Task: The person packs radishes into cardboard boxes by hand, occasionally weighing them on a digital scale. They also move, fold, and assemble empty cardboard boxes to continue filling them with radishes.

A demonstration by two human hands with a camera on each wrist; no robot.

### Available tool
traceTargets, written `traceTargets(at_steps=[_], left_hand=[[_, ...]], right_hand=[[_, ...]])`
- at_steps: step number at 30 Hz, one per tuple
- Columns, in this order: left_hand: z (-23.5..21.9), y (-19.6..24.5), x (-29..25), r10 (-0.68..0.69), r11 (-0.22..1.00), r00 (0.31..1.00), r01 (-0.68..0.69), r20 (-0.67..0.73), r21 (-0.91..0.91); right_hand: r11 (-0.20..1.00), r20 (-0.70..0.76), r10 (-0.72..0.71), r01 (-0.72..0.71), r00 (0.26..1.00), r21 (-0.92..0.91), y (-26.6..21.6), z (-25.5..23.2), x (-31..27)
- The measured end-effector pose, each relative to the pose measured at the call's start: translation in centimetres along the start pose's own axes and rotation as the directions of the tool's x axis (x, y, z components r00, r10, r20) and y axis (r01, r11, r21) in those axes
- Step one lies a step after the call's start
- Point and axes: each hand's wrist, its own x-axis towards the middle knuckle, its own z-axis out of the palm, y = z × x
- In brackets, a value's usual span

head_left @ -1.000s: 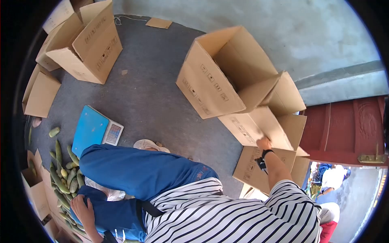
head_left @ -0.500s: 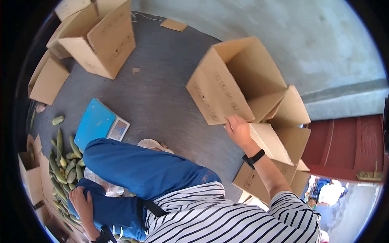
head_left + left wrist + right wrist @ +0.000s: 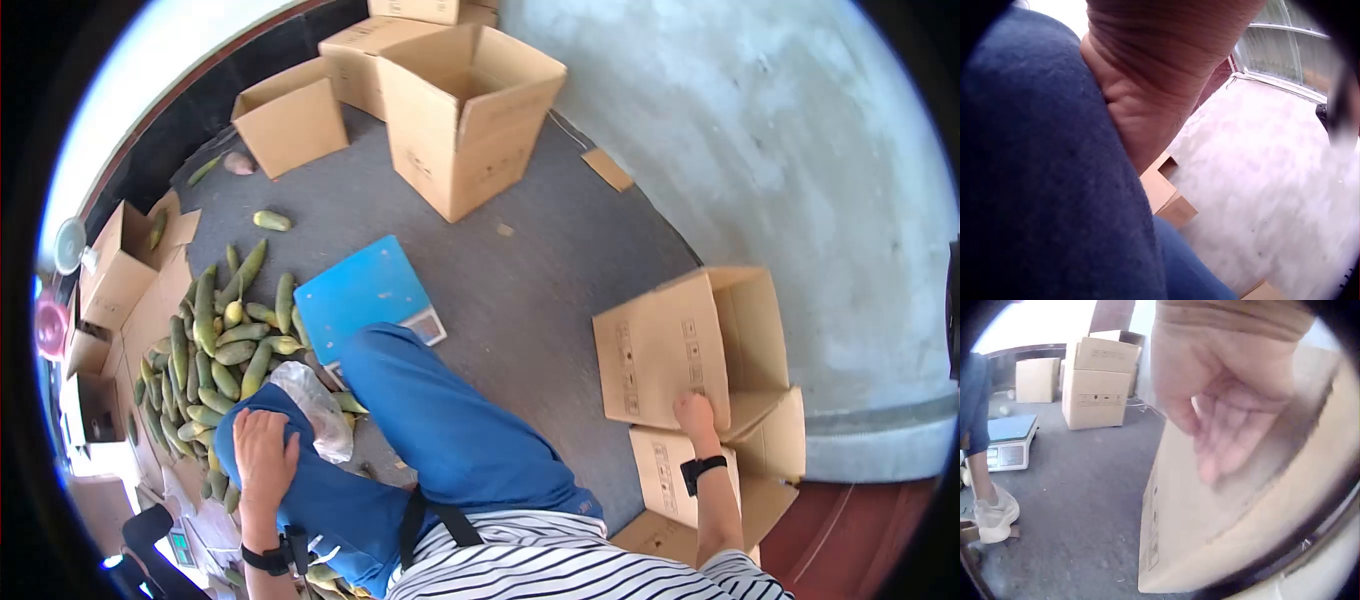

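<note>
My left hand (image 3: pixel 265 455) rests on the knee of the blue trousers (image 3: pixel 420 400), fingers draped over the cloth. In the left wrist view its palm heel (image 3: pixel 1147 119) lies against the blue fabric. On the right, my right hand (image 3: pixel 697 412) is at the side of an open cardboard box (image 3: pixel 650 350), near that panel's lower edge. The right wrist view shows the right hand's loosely curled fingers (image 3: pixel 1210 469) overlapping the box's plain side. Below this box stands another open carton (image 3: pixel 665 470). A heap of large green-yellow cucumbers (image 3: pixel 235 350) lies beside the left leg.
A blue-topped weighing scale (image 3: pixel 360 290) stands on the grey floor ahead of the knees. Further off are a tall open box (image 3: pixel 470 120) and a smaller box (image 3: pixel 290 120). A clear plastic bag (image 3: pixel 315 410) lies between the legs. A concrete wall (image 3: pixel 720 130) rises at the right.
The head view has swung left, bringing more cucumbers into sight. My right hand has moved from the lower carton up to the box above it. My left hand stays on the knee.
</note>
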Motion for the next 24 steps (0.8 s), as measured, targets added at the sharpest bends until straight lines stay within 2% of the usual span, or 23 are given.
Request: traceTargets(at_steps=[2,3,5,7,8,9,10,11,13,14,15,17,18,19,21,23,24], left_hand=[[-0.4,0.2,-0.1,-0.004,1.000,1.000,0.003,-0.007,-0.022],[-0.5,0.2,-0.2,-0.030,0.999,0.999,0.029,-0.013,-0.020],[-0.5,0.1,-0.3,-0.008,0.998,0.998,0.004,-0.056,-0.066],[-0.8,0.0,-0.3,-0.001,0.997,0.997,-0.005,-0.078,-0.077],[-0.8,-0.1,-0.3,-0.014,0.995,0.997,0.006,-0.081,-0.101],[-0.8,-0.2,-0.1,-0.028,0.992,0.996,0.017,-0.086,-0.125],[-0.8,-0.2,0.0,-0.040,0.991,0.995,0.028,-0.088,-0.132],[-0.9,-0.1,0.1,-0.056,0.989,0.994,0.041,-0.098,-0.142],[-1.0,-0.2,0.0,-0.096,0.984,0.990,0.079,-0.101,-0.157],[-1.1,-0.2,-0.1,-0.111,0.984,0.989,0.096,-0.094,-0.149],[-1.0,-0.3,-0.1,-0.127,0.984,0.988,0.115,-0.086,-0.139],[-0.9,-0.4,-0.2,-0.155,0.981,0.984,0.142,-0.087,-0.134],[-0.8,-0.4,-0.3,-0.156,0.982,0.983,0.144,-0.094,-0.126],[-0.9,-0.5,-0.4,-0.187,0.977,0.979,0.178,-0.080,-0.115],[-1.1,-0.6,-0.2,-0.168,0.980,0.982,0.156,-0.088,-0.128],[-1.3,-0.8,-0.3,-0.177,0.978,0.981,0.167,-0.075,-0.128],[-1.3,-0.9,-0.3,-0.168,0.978,0.983,0.158,-0.072,-0.134]], right_hand=[[0.984,0.240,-0.180,0.175,0.954,0.044,-2.8,-1.5,1.3],[0.979,0.240,-0.205,0.201,0.949,0.041,-4.7,-2.4,2.4],[0.927,-0.025,-0.372,0.373,0.928,0.036,-11.6,-5.6,5.2],[0.727,-0.307,-0.538,0.617,0.785,0.301,-18.6,-8.1,9.1],[0.671,-0.357,-0.596,0.691,0.719,0.270,-22.6,-9.9,10.9],[0.654,-0.412,-0.602,0.718,0.684,0.237,-26.1,-10.8,13.1],[0.599,-0.480,-0.635,0.778,0.606,0.191,-29.4,-11.9,15.1],[0.573,-0.543,-0.638,0.808,0.546,0.139,-32.4,-12.4,17.4],[0.558,-0.591,-0.644,0.826,0.486,0.072,-38.2,-13.6,22.1],[0.534,-0.641,-0.644,0.845,0.418,0.014,-40.7,-13.7,24.4],[0.582,-0.628,-0.631,0.813,0.455,0.004,-43.3,-14.3,25.5],[0.582,-0.602,-0.666,0.812,0.439,-0.052,-47.5,-14.3,29.2],[0.574,-0.616,-0.686,0.808,0.387,-0.132,-49.2,-13.5,31.6],[0.608,-0.557,-0.680,0.791,0.477,-0.065,-51.0,-13.6,32.1],[0.647,-0.536,-0.638,0.763,0.554,0.019,-53.5,-11.8,35.4],[0.689,-0.408,-0.564,0.681,0.718,0.246,-55.1,-9.5,38.2],[0.698,-0.462,-0.573,0.698,0.677,0.157,-55.5,-8.1,39.5]])
